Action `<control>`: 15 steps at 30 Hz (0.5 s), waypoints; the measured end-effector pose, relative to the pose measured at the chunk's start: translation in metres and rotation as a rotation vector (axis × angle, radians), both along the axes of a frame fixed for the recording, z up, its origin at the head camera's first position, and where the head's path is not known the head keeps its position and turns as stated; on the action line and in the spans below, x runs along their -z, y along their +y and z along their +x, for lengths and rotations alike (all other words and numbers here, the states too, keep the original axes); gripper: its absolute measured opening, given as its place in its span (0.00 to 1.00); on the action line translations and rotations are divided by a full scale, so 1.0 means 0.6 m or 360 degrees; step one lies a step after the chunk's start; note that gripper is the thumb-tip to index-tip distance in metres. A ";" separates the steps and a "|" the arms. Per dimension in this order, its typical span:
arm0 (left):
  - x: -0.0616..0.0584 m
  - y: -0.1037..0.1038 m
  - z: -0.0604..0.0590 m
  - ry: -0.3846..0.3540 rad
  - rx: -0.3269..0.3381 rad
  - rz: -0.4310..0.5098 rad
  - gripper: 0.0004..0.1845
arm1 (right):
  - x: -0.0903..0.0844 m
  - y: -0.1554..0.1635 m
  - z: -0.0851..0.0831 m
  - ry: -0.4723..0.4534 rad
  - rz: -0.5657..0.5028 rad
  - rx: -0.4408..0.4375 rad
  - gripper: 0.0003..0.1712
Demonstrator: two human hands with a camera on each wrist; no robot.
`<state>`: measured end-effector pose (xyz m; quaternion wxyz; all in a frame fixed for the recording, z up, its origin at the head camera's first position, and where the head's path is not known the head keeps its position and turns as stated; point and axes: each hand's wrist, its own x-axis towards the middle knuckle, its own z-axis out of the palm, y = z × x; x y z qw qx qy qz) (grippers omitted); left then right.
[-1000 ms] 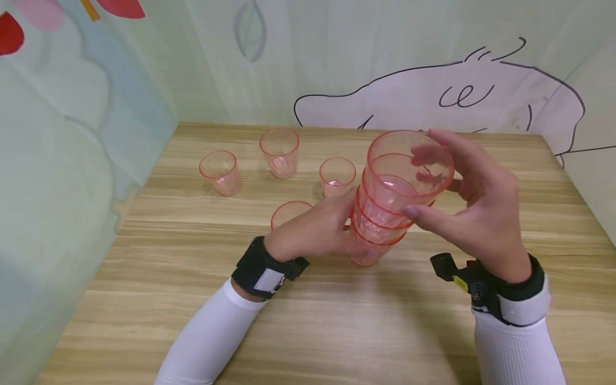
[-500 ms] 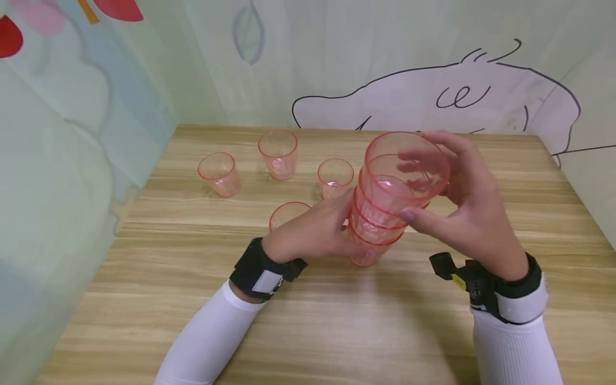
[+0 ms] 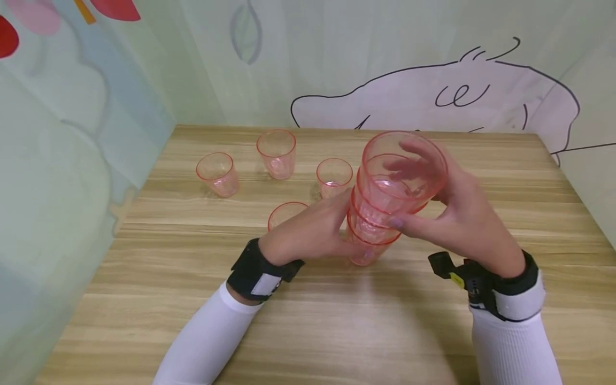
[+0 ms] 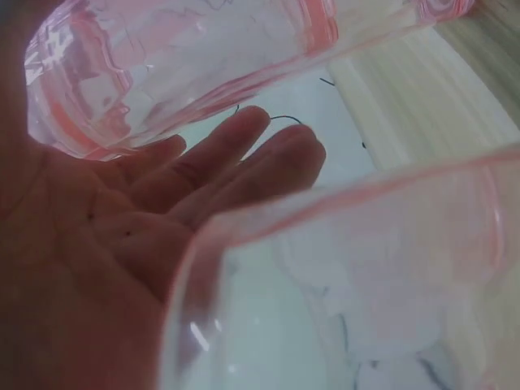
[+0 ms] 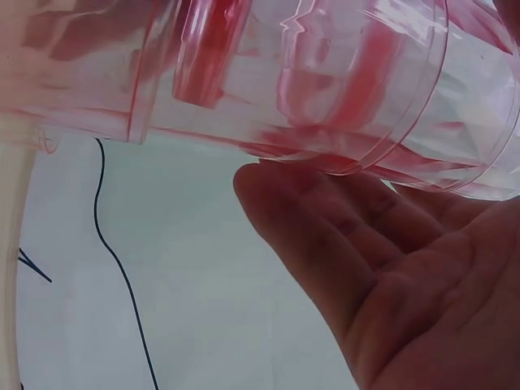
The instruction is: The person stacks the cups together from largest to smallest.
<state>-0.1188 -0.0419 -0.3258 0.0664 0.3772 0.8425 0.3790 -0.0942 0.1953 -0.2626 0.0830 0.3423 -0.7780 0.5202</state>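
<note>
A tilted stack of clear pink plastic cups (image 3: 385, 203) stands on the wooden table (image 3: 337, 321) in the head view. My left hand (image 3: 313, 231) grips the stack's base, thumb at the bottom cup. My right hand (image 3: 454, 214) wraps the upper cups, thumb on the near side and fingers behind the top cup. The left wrist view shows the left hand (image 4: 162, 203) under the stack (image 4: 187, 57), with another cup's rim (image 4: 366, 268) close in front. The right wrist view has the right hand (image 5: 390, 260) cupped under the stack (image 5: 325, 81).
Several single pink cups stand upright on the table's left half: one far left (image 3: 217, 174), one at the back (image 3: 276, 152), one beside the stack (image 3: 334, 176), one partly behind my left hand (image 3: 286, 214). Curtain walls enclose the table at the left, back and right.
My right hand has slid down and left, closing tighter round the upper cups. The left hand and the stack have barely shifted.
</note>
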 end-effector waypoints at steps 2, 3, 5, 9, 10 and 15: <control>-0.001 -0.001 0.000 0.0030 -0.0012 -0.0024 0.44 | 0.000 0.000 -0.001 -0.0010 0.0024 -0.0013 0.56; -0.002 -0.001 0.001 0.0054 -0.0019 -0.0037 0.43 | 0.001 0.000 -0.002 -0.0014 0.0029 -0.0021 0.55; -0.004 0.000 0.002 0.0102 -0.0027 -0.0055 0.41 | 0.002 0.001 -0.002 -0.0027 0.0044 -0.0023 0.55; -0.007 0.001 0.003 0.0201 -0.0023 -0.0049 0.39 | 0.007 0.004 -0.004 -0.0052 0.0076 -0.0020 0.56; -0.008 0.001 0.003 0.0217 -0.0021 -0.0039 0.38 | 0.008 0.005 -0.004 -0.0057 0.0083 -0.0017 0.56; -0.009 -0.002 0.004 0.0303 -0.0028 -0.0058 0.38 | 0.011 0.004 -0.008 -0.0024 0.0086 -0.0031 0.57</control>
